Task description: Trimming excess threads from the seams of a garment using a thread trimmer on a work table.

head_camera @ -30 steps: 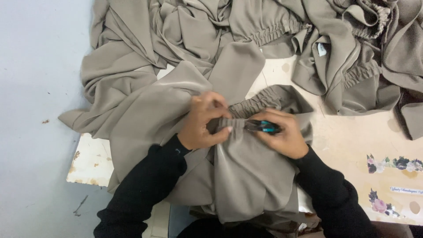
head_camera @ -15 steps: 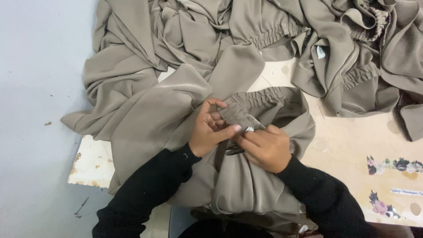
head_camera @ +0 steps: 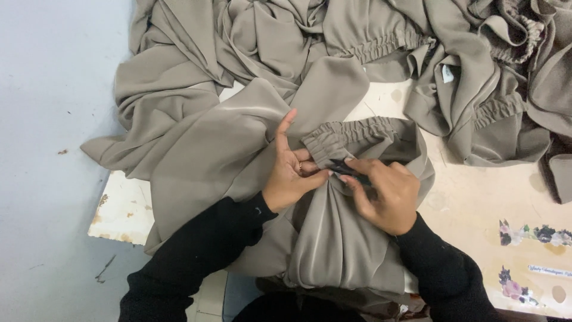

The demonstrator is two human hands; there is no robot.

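At frame centre, left hand (head_camera: 293, 173) pinches a taupe garment's elastic waistband (head_camera: 351, 132); right hand (head_camera: 384, 194) grips a small dark tool (head_camera: 350, 170) against it. Trimming appears underway; a garment pile (head_camera: 417, 53) lies above.

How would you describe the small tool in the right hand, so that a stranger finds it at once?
Start at the pile of taupe cloth on the pale table. Near its middle, two hands meet at a gathered elastic waistband. The small dark tool is pinched in the right hand, the only dark thing there.
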